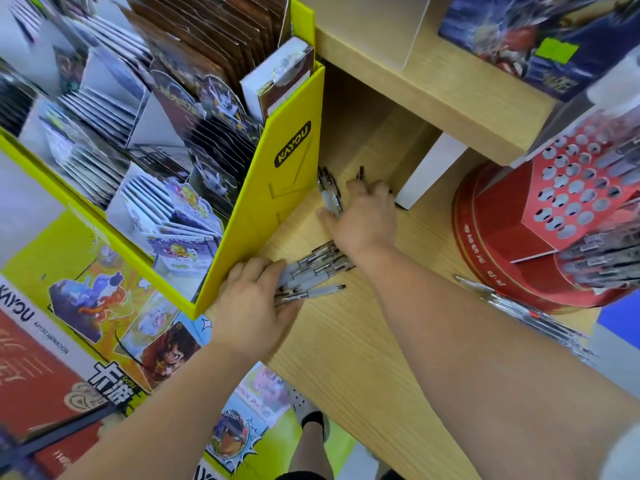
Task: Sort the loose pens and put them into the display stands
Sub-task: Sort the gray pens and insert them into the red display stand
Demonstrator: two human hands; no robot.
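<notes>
Our left hand (254, 299) grips the pen bundle (311, 268), prob. to keep sorted ones together; right hand (360, 220) covers the far pens (330, 197), grip we cannot tell.

Pens lying half hidden
The right hand (362, 216) is covering the far pens (330, 199); the left hand (252, 299) is hiding one end of the near bundle (318, 265); the red stand (554, 230) is running off the right edge.

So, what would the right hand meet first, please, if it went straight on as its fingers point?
Probably the loose pens beside the yellow card stand; the right hand seems nearly on them.
</notes>
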